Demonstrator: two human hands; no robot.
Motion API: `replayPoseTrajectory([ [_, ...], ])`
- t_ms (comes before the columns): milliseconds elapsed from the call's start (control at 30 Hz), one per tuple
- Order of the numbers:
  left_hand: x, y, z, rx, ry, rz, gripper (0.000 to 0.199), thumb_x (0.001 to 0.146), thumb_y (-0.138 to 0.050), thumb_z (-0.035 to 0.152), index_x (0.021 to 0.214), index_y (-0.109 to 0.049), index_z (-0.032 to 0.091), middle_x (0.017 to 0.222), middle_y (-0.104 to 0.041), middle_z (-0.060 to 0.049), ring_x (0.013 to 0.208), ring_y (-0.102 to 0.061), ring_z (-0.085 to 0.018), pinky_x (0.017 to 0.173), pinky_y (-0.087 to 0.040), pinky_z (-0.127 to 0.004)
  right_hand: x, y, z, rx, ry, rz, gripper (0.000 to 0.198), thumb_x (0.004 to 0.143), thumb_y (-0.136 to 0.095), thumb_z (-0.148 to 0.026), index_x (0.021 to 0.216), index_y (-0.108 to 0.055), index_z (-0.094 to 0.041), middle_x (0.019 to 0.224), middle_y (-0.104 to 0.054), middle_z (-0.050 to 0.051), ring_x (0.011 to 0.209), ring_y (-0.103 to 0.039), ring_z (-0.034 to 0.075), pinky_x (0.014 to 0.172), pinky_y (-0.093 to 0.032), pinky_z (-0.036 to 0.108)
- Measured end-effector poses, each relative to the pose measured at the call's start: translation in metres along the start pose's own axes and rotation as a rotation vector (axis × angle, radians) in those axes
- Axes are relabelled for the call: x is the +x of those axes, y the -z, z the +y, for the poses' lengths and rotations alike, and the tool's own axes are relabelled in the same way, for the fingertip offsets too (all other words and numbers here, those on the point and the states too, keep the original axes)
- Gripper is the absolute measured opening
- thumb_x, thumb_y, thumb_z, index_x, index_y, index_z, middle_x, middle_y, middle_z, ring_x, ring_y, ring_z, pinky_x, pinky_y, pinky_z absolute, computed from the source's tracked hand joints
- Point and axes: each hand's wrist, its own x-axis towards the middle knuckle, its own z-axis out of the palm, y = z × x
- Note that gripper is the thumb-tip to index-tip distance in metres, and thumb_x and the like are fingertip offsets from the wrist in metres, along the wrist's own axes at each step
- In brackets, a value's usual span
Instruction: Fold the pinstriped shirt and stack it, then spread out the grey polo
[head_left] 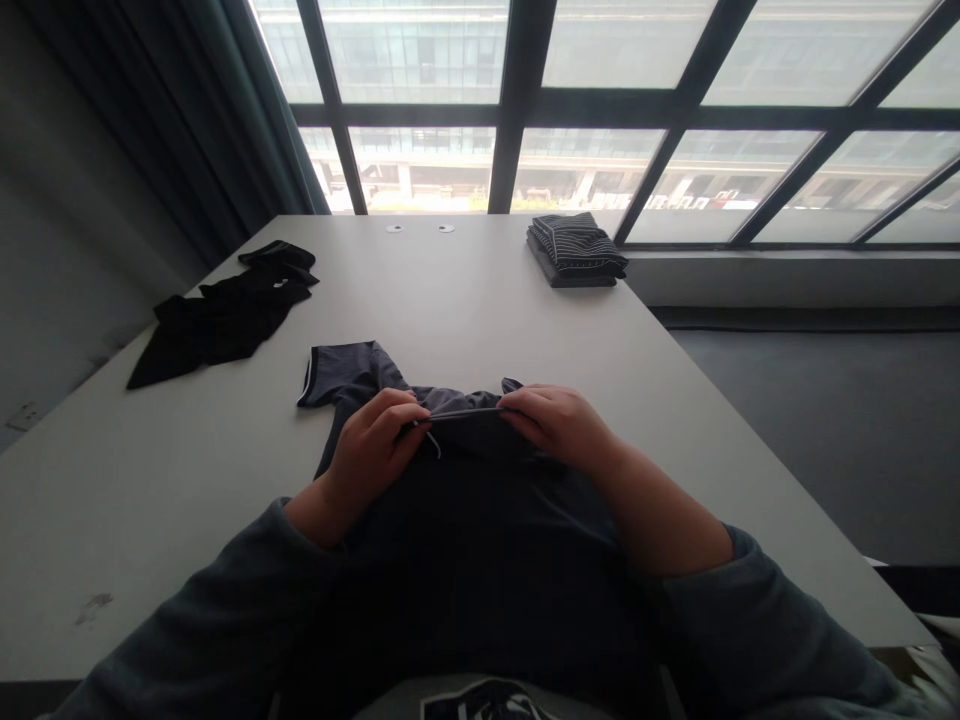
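Note:
A dark grey shirt point(465, 540) with white-trimmed sleeve lies flat on the white table point(465, 300) right in front of me. My left hand point(375, 445) pinches the shirt's collar edge on the left. My right hand point(559, 420) grips the same collar edge on the right. The collar is lifted slightly between both hands. One sleeve point(341, 370) spreads out to the left on the table.
A crumpled black garment point(221, 315) lies at the table's left side. A folded stack of striped dark clothes point(574, 250) sits at the far edge near the window. The table's right edge drops to a dark floor point(825, 420).

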Motion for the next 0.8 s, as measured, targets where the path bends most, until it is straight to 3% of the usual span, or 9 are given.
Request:
replayPoseTrajectory([
  [67,-0.001,-0.001,0.000,-0.016,0.082,0.023,0.014,0.099,-0.071,0.025,0.112,-0.065,0.024,0.101,-0.077,-0.003,0.094,-0.077,-0.019,0.082,-0.063,-0.032,-0.004,0.001,0.006,-0.030,-0.059,-0.015,0.025,0.108,-0.057,-0.036,0.107,-0.078,-0.023,0.091,-0.081,0.007,0.078,-0.075,0.019,0.075,-0.056,0.029],
  [167,-0.002,-0.001,0.003,-0.020,0.219,0.053,0.023,0.097,-0.077,0.030,0.115,-0.066,0.024,0.101,-0.080,-0.003,0.092,-0.079,-0.020,0.085,-0.065,-0.034,-0.009,0.006,0.012,-0.061,-0.108,-0.020,0.027,0.108,-0.059,-0.039,0.105,-0.081,-0.024,0.089,-0.082,0.006,0.076,-0.075,0.019,0.072,-0.054,0.028],
  [300,0.000,-0.001,0.005,-0.059,0.239,0.040,0.016,0.099,-0.075,0.030,0.113,-0.071,0.023,0.103,-0.083,-0.003,0.093,-0.080,-0.021,0.086,-0.066,-0.035,-0.006,0.013,0.013,-0.074,-0.107,-0.053,0.032,0.110,-0.054,-0.039,0.108,-0.081,-0.024,0.089,-0.081,0.006,0.076,-0.074,0.019,0.071,-0.054,0.030],
  [400,0.003,-0.001,0.005,-0.103,0.164,0.019,0.010,0.100,-0.072,0.026,0.110,-0.073,0.023,0.104,-0.082,-0.004,0.094,-0.079,-0.019,0.087,-0.065,-0.034,0.001,0.015,0.005,-0.047,-0.027,-0.032,0.030,0.109,-0.053,-0.037,0.106,-0.081,-0.023,0.101,-0.081,0.008,0.094,-0.075,0.023,0.089,-0.059,0.038],
  [500,0.007,-0.002,0.007,-0.130,0.077,0.018,0.006,0.100,-0.073,0.023,0.105,-0.074,0.024,0.103,-0.079,-0.004,0.093,-0.077,-0.017,0.083,-0.065,-0.031,0.007,0.012,-0.008,0.014,0.015,0.036,0.027,0.107,-0.059,-0.036,0.123,-0.076,-0.024,0.122,-0.078,0.011,0.120,-0.071,0.029,0.108,-0.057,0.049],
  [633,0.006,-0.004,0.014,-0.152,0.040,-0.018,0.014,0.098,-0.074,0.018,0.111,-0.074,0.025,0.101,-0.079,-0.002,0.089,-0.077,-0.016,0.081,-0.064,-0.028,0.008,-0.002,-0.031,0.118,0.014,0.035,0.054,0.102,-0.067,-0.042,0.152,-0.058,-0.025,0.144,-0.069,0.014,0.135,-0.065,0.031,0.116,-0.054,0.053],
  [700,0.003,-0.006,0.018,-0.192,0.062,-0.033,0.019,0.097,-0.076,0.017,0.113,-0.071,0.025,0.101,-0.081,-0.002,0.090,-0.078,-0.017,0.082,-0.064,-0.029,0.007,-0.012,-0.040,0.157,0.010,0.021,0.060,0.101,-0.069,-0.042,0.156,-0.053,-0.025,0.140,-0.072,0.013,0.129,-0.070,0.030,0.118,-0.052,0.055],
  [800,-0.003,-0.011,0.021,-0.276,0.108,-0.011,0.022,0.094,-0.080,0.019,0.109,-0.066,0.025,0.099,-0.081,-0.001,0.088,-0.079,-0.017,0.080,-0.064,-0.028,0.007,-0.026,-0.048,0.180,0.005,0.035,0.039,0.103,-0.068,-0.036,0.139,-0.066,-0.023,0.111,-0.081,0.008,0.100,-0.078,0.024,0.114,-0.055,0.050],
])
